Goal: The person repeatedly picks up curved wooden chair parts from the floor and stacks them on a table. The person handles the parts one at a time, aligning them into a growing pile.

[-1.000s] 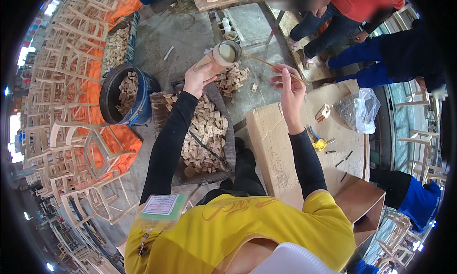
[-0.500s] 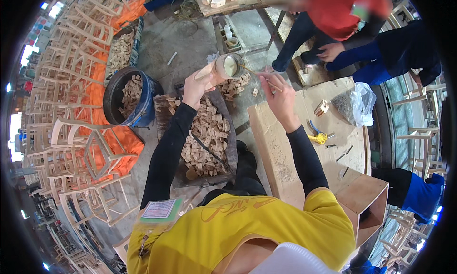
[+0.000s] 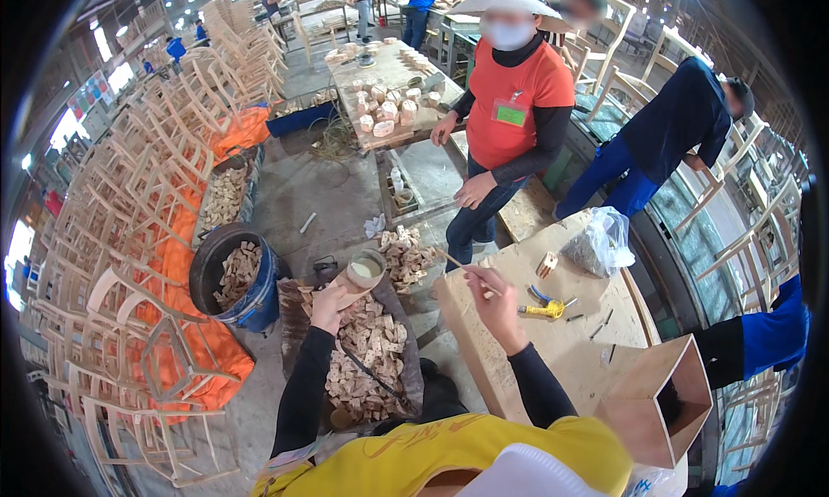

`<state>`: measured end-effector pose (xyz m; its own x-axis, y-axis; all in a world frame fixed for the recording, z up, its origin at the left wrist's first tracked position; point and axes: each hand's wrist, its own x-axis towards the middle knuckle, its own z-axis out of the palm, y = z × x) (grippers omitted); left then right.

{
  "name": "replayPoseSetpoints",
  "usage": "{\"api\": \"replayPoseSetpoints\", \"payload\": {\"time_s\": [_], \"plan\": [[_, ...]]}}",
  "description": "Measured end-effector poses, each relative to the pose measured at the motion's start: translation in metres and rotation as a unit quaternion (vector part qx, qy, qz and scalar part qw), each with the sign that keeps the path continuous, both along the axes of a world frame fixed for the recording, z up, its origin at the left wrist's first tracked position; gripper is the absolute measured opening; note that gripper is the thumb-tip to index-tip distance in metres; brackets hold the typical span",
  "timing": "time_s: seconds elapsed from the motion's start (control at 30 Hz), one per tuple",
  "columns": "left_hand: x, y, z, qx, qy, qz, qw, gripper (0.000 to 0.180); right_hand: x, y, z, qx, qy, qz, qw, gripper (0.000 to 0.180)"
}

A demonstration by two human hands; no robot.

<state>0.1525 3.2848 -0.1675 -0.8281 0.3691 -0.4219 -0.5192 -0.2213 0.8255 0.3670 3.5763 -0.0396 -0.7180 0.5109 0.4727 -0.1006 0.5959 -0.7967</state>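
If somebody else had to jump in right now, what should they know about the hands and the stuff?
Left hand: holds a small tan cup tilted, with pale paste inside.
Right hand: pinches a thin wooden stick, its tip pointing toward the cup but apart from it.
Small wood blocks lie heaped on a dark sheet below the hands; more fill the black tub on the left.
A wooden bench on the right carries a yellow tool and a plastic bag.
Done: cup and stick are in hand.
Left: no block is held yet.

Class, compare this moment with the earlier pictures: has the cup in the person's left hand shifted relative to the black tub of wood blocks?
Cannot tell. The head camera tilted up between pictures, so everything shifted together. The cup sits in the left hand, right of the black tub, as before.
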Motion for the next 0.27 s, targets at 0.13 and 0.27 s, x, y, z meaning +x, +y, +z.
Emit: {"api": "replayPoseSetpoints", "payload": {"time_s": [0.13, 0.27], "plan": [[0.028, -0.044, -0.003, 0.033, -0.053, 0.036, 0.997, 0.032, 0.062, -0.019, -0.017, -0.095, -0.015, -0.057, 0.994, 0.017], [0.051, -0.078, -0.021, 0.114, -0.031, 0.016, 0.993, 0.035, 0.116, -0.052, -0.02, -0.113, -0.022, -0.077, 0.99, 0.019]]}}
